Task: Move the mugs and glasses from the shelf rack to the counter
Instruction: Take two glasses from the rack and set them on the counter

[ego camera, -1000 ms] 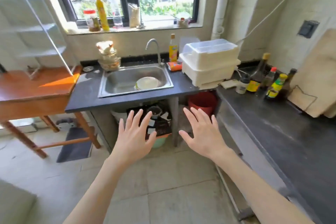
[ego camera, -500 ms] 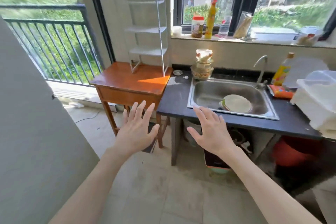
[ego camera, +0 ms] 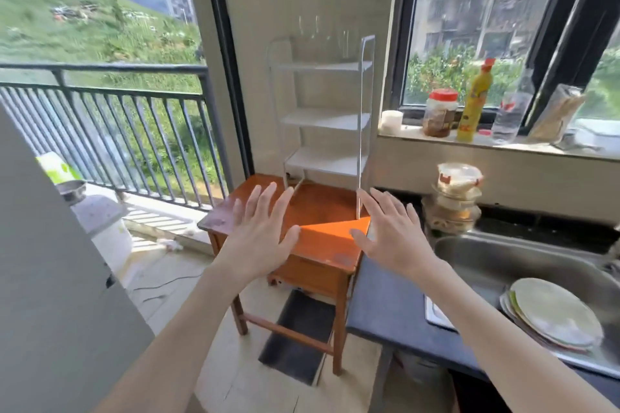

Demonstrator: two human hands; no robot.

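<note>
Both hands, left (ego camera: 258,231) and right (ego camera: 389,231), hover empty with fingers spread below the rack (ego camera: 323,117), whose top tier holds faint clear glasses (ego camera: 323,38); risk: near-invisible glass invites a misjudged grasp, toppling neighbours off the tier.

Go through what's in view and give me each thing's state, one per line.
left hand: open, empty
right hand: open, empty
glasses: upright on the rack's top shelf
shelf rack: upright on the wooden table, lower shelves bare
plates: stacked in the sink
yellow bottle: upright, capped
</note>
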